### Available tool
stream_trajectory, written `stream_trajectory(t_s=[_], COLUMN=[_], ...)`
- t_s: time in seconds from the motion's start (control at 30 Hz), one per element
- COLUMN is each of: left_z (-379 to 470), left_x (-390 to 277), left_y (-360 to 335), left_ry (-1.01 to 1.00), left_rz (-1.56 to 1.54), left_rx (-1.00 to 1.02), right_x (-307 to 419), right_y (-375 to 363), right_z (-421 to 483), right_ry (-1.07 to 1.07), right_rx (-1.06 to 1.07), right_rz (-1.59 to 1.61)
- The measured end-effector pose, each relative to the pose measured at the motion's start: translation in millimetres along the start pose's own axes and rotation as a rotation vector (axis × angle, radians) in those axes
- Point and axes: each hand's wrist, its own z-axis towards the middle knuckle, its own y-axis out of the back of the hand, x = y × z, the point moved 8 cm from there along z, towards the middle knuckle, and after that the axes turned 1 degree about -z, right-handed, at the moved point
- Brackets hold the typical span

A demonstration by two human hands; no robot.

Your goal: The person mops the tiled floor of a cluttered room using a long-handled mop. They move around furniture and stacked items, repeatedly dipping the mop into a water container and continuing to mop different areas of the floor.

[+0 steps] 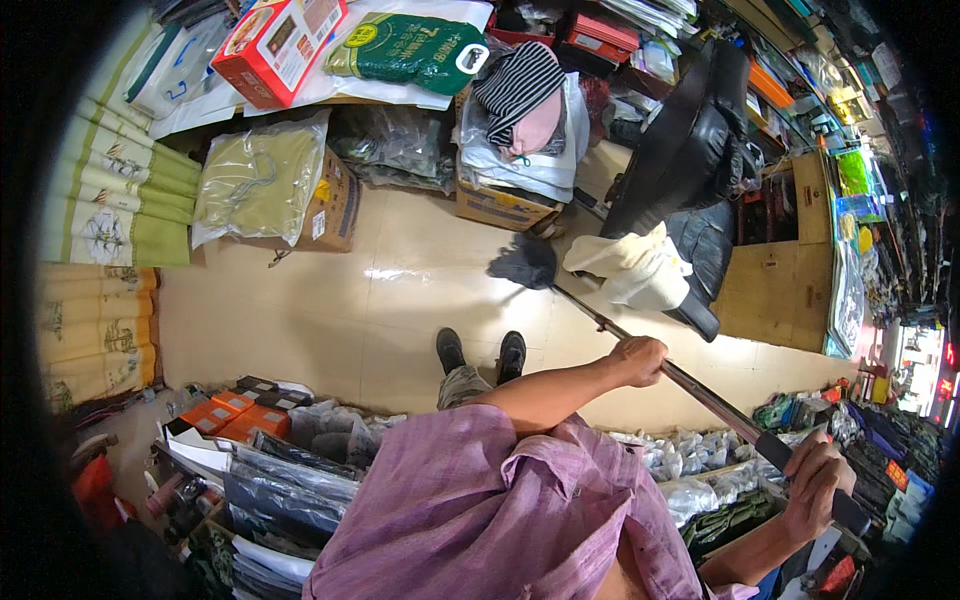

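My left hand [639,361] is closed around the metal pole of a mop [697,390], partway along it. At the pole's dark grip end, on the right, my right hand [817,472] is closed too. From my hands the pole runs up and left to a dark mop head [529,262], which lies on the tiled floor just beyond my feet. Right of the mop head, a cream cloth [637,266] hangs over the black leather seat of an office chair [675,150].
Ahead are a cardboard box [510,210] with a striped cloth [521,90] on top and another box [330,210] beside a plastic-wrapped bundle [262,180]. A wooden cabinet [772,292] stands right. Packed goods [292,480] and orange boxes [236,416] lie behind my feet.
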Motion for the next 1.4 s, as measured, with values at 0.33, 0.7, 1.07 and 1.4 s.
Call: stream_trajectory(t_s=[0.33,0.7,1.07,1.4], left_z=[-36.7,-281.4,-654.6,-405.8], left_x=[20.1,144.7,269.2,214.4], left_y=[73.3,253.7,244.3,183.2], left_ry=[0.130,0.644,1.395,1.042], left_rz=[-0.042,-0.066,0.025,0.259], left_rx=[-0.235,-0.826,-1.217,-0.616], right_x=[1.9,50.9,53.2,-27.0], right_y=[-29.1,-289.2,-592.5,-352.7], right_z=[52.7,161.8,-17.1,33.9], right_ry=[0.147,0.257,0.377,0.318], right_rx=[0.083,0.643,1.283,1.229], right_rz=[0.082,0.558,0.633,0.463])
